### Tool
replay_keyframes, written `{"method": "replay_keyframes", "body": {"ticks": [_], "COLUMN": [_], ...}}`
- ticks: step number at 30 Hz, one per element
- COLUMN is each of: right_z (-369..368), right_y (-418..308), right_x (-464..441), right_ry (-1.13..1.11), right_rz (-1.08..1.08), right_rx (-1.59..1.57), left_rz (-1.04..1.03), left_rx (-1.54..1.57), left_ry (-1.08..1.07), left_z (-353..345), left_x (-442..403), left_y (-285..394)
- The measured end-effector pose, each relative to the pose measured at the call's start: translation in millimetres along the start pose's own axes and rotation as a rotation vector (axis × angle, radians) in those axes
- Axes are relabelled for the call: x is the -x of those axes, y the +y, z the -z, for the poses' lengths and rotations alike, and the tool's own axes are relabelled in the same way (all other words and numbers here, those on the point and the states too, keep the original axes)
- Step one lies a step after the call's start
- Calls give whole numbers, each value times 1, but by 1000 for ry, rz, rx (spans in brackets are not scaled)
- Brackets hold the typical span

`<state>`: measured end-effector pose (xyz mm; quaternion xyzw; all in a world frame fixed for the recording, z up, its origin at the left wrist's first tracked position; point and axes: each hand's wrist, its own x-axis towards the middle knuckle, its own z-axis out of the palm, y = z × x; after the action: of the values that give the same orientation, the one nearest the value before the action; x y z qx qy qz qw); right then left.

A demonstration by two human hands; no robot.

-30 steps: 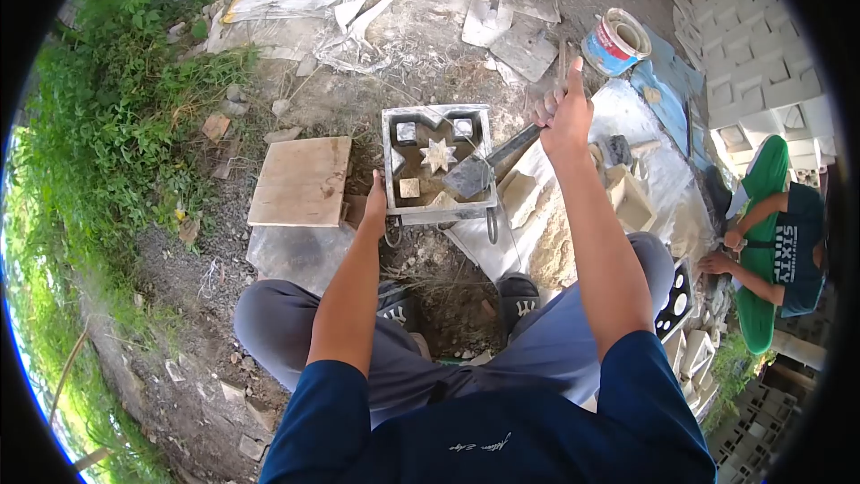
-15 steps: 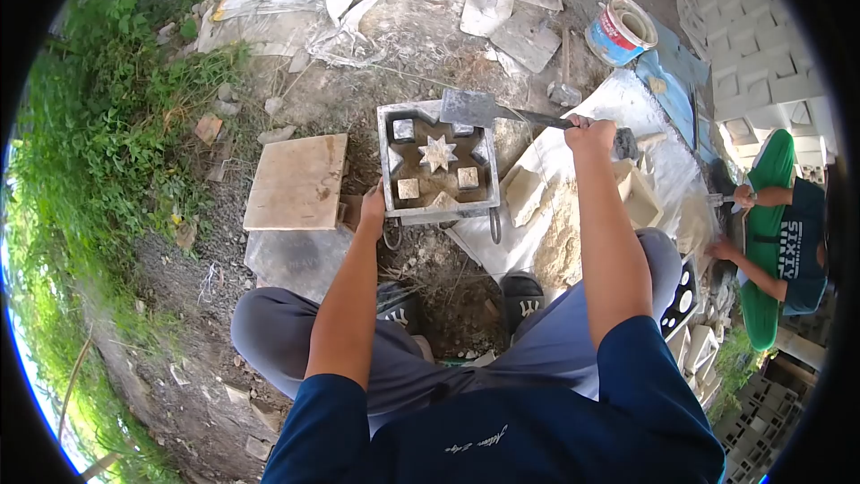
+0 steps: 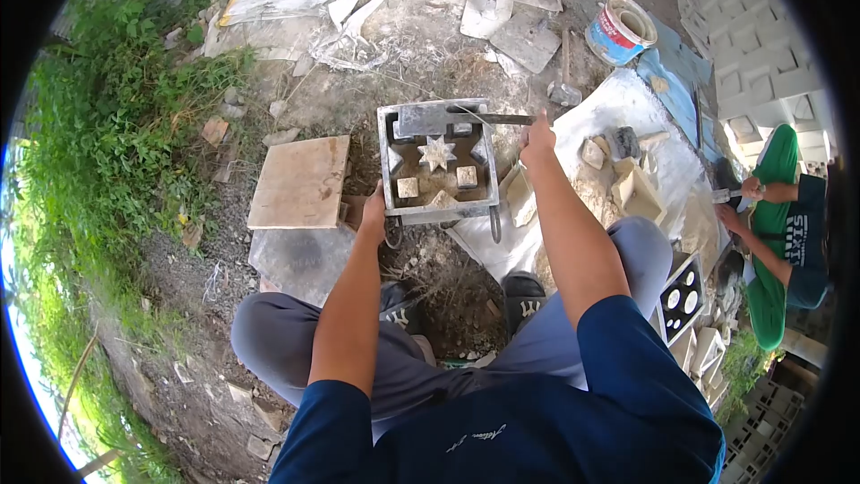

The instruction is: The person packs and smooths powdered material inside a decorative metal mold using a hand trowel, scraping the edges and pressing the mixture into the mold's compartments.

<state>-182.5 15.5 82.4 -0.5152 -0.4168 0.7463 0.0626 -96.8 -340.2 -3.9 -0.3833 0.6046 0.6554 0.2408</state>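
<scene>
Dark grey trowel (image 3: 423, 119) in the right hand (image 3: 537, 138) – the fingers are curled round its handle, near two o'clock of the mould (image 3: 443, 214). Its flat blade lies over the mould's twelve o'clock side; whether they touch, nobody can tell. At eight o'clock the left hand (image 3: 374, 208) is against the mould's side, but how tightly it grips can't be seen. The mould sits on the ground, right in front of the person. It looks heavy and stiff – best held by the loops (image 3: 495, 225) at five and seven o'clock. The star (image 3: 436, 153) inside looks hard, with chippable points. Further out, a wooden board (image 3: 300, 181) is at nine o'clock and a bucket (image 3: 620, 31) at two.
</scene>
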Motion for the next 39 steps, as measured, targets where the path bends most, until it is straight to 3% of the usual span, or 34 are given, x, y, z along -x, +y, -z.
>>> {"method": "replay_keyframes", "body": {"ticks": [2,3,4,7,11,12,14,16,20,26,33,35,38,39], "right_z": [12,13,18,37,62,62,60,54,55,42,42,46,51,52], "right_y": [18,23,24,27,88,112,130,126,125,108,103,113,123,123], "right_x": [-14,-5,-1,8,-21,-36,-40,-25,-43,-19,-9,-30,-47,-46], "right_ry": [-208,-269,-264,-557,-404,-291,-170,-376,-264,-192,-153,-226,-284,-302], "right_rz": [-21,48,47,-15,-140,-36,63,17,76,75,13,-78,-113,-125], "right_rx": [144,7,8,119,238,586,934,735,1040,1064,990,834,768,748], "left_rz": [3,24,29,75,54,38,31,-3,52,-24,-80,-9,-85,-4], "left_rx": [55,57,56,69,65,67,69,101,177,104,137,83,33,-11], "left_ry": [-126,-146,-148,-119,-153,-159,-158,-218,-187,-37,-83,-11,-77,-34], "left_z": [2,0,0,0,-4,-6,-6,-4,-5,2,-2,-12,1,1], "left_x": [-4,3,0,-8,-14,-8,-10,-24,-23,-68,-68,-28,-58,-57], "left_y": [4,10,11,15,19,25,27,22,23,-1,-8,10,-15,-12]}}
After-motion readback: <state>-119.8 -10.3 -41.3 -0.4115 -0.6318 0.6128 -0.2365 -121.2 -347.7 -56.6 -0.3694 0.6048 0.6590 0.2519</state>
